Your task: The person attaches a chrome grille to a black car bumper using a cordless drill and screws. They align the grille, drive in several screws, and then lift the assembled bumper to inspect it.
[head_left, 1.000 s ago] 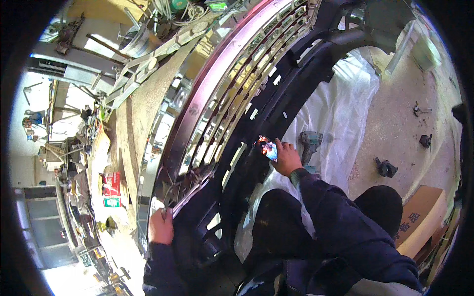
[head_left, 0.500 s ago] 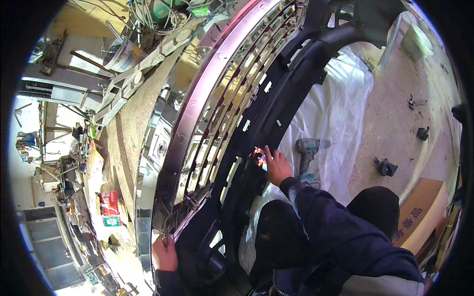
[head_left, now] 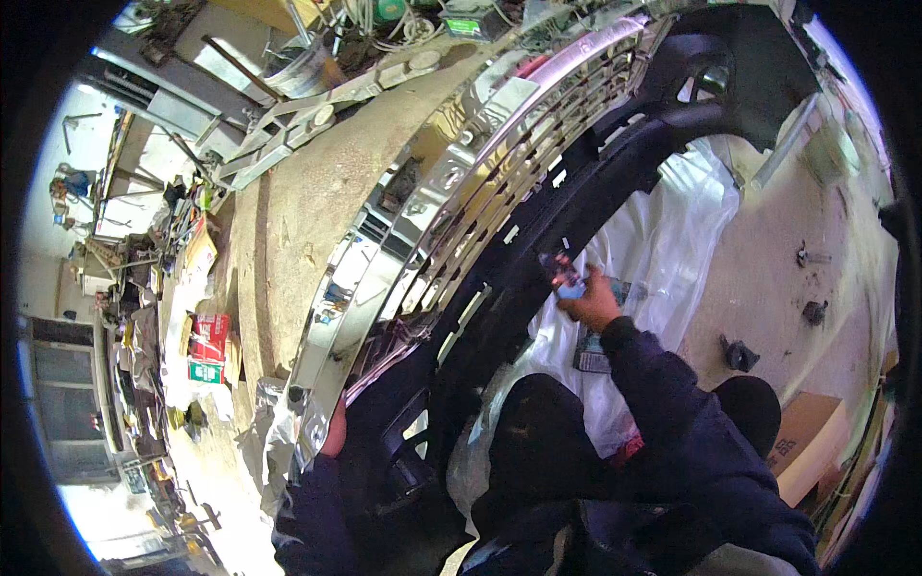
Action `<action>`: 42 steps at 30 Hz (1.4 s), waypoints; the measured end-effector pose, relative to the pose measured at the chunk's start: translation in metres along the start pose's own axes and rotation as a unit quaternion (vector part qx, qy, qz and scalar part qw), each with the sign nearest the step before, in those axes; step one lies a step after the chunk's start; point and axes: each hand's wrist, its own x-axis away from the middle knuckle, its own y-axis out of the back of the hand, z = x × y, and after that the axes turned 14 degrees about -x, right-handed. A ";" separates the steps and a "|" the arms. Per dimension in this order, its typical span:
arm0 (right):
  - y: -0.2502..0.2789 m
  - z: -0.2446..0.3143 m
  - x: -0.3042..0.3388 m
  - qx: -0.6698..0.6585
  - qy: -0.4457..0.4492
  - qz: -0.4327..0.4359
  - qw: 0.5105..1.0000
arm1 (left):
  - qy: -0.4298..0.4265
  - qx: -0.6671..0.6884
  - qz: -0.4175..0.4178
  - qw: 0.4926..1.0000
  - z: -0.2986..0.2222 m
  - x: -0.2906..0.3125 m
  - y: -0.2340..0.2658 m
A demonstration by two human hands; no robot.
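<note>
A large black plastic car bumper (head_left: 523,317) with a chrome grille (head_left: 499,182) stretches diagonally before me. My left hand (head_left: 336,429) is at its near left end, against the chrome trim edge; most of its fingers are hidden there, but it appears to grip the bumper. Over the bumper's inner edge, my right hand (head_left: 594,301) is closed on a smartphone (head_left: 565,276) with a lit screen. A cordless power tool (head_left: 593,355) lies on plastic sheeting (head_left: 677,226) under the right hand, which partly covers it.
Small black parts (head_left: 740,354) lie on the floor at right, near a cardboard box (head_left: 807,442). A red and green package (head_left: 208,346) is at left. Beyond the bumper stand a metal stand (head_left: 288,144), a bucket (head_left: 303,72) and tangled cables.
My right hand has gone from one finger on the phone to holding it. The bumper sits farther right and flatter in view. My left hand is now more hidden behind the chrome edge.
</note>
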 end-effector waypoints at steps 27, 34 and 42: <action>0.207 0.201 0.198 -0.317 0.201 -0.011 0.927 | -0.124 0.413 0.220 0.875 0.040 -0.128 0.034; 0.203 0.208 0.195 -0.291 0.193 -0.035 0.937 | -0.150 0.269 0.342 0.888 -0.096 -0.141 0.146; 0.200 0.218 0.185 -0.445 0.197 -0.051 0.872 | -0.278 0.095 0.343 0.892 -0.202 -0.160 0.169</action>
